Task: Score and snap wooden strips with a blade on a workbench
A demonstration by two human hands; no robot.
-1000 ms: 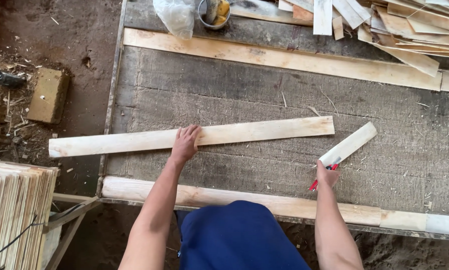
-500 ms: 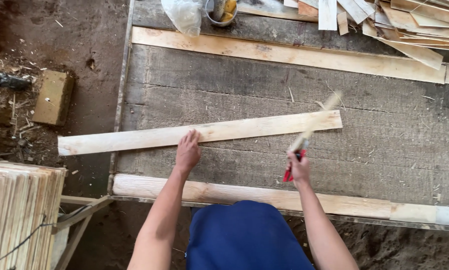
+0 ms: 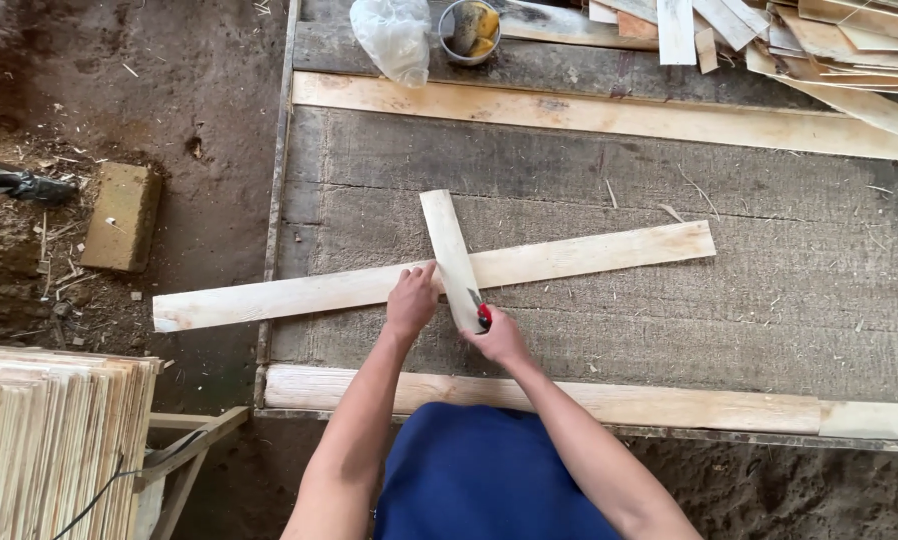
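A long pale wooden slat lies slanted across the grey workbench, its left end hanging past the bench edge. A short wooden strip lies crosswise on top of it, pointing away from me. My left hand presses down on the long slat just left of the crossing. My right hand holds the near end of the short strip together with a small red-tipped tool.
Two long boards run along the bench, one far and one near. A plastic bag, a small tin and a heap of offcuts lie at the back. A stack of thin slats stands lower left; a brick lies on the dirt.
My right hand swung the short strip from the right side over to the middle and laid it across the long slat. My left hand stayed on the slat.
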